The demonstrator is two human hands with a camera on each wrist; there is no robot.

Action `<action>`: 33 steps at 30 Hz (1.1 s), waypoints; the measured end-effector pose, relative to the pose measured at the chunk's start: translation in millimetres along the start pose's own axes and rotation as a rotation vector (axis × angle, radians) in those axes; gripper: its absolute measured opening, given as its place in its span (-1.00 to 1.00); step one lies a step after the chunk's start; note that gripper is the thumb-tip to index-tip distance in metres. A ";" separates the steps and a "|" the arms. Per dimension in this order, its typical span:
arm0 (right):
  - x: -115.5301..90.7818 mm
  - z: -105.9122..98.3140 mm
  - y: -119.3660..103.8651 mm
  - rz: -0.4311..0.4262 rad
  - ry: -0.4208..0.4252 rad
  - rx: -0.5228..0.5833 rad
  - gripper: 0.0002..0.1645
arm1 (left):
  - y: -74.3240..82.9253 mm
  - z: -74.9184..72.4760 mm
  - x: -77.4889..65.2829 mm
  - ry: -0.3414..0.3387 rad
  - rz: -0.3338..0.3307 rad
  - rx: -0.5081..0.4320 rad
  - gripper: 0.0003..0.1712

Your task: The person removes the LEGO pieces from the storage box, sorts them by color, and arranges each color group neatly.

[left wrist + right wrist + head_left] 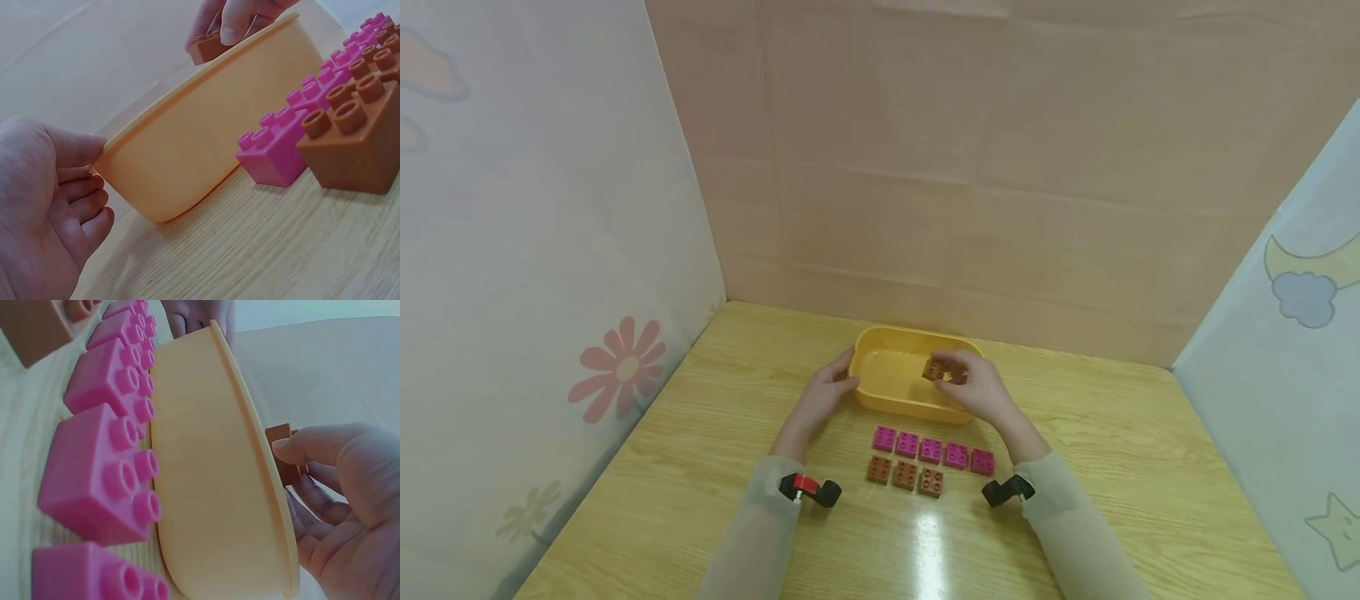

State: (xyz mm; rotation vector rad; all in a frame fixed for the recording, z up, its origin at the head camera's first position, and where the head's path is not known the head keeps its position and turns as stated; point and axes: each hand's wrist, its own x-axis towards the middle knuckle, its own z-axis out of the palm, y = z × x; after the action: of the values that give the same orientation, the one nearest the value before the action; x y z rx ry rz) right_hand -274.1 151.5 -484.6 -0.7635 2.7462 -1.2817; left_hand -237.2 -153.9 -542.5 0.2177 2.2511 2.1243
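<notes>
My left hand (822, 397) pinches the left rim of a yellow plastic tub (181, 147), thumb and fingers on either side of its edge. In my right hand (979, 385) a brown toy building brick (933, 369) is gripped between thumb and fingers, over the right part of the tub. The right wrist view shows that brick (284, 450) at rim height, studs partly hidden by the fingers. In front of the tub lies a row of several pink bricks (931, 451), with a shorter row of 3 brown bricks (905, 475) nearer me.
The wooden table (760, 367) meets a beige back wall (955, 250) just behind the tub. Side panels stand left and right, the left one with a printed red flower (625, 368). A camera is strapped to each wrist.
</notes>
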 end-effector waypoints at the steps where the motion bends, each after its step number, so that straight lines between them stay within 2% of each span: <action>1: -2.4 -0.6 0.4 0.005 0.004 0.003 -0.42 | -0.1 -0.2 -0.1 -0.003 0.001 0.001 -0.28; 12: -31.0 -8.4 -1.9 0.029 0.049 0.117 -0.43 | 1.9 0.0 -1.1 -0.008 0.006 0.010 -0.27; 26: -64.9 -17.0 3.2 0.024 0.112 0.087 -0.45 | 1.2 -1.0 -1.5 -0.016 -0.004 0.008 -0.27; 33: -77.9 -23.4 1.7 0.017 0.107 0.082 -0.45 | 3.6 -0.4 -1.4 -0.012 -0.005 0.015 -0.28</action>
State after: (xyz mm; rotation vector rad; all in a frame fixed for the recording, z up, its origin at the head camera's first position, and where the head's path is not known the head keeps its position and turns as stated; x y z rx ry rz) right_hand -211.3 203.1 -484.9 -0.6836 2.7539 -1.4621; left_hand -235.6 -154.3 -539.0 0.2236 2.2597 2.0982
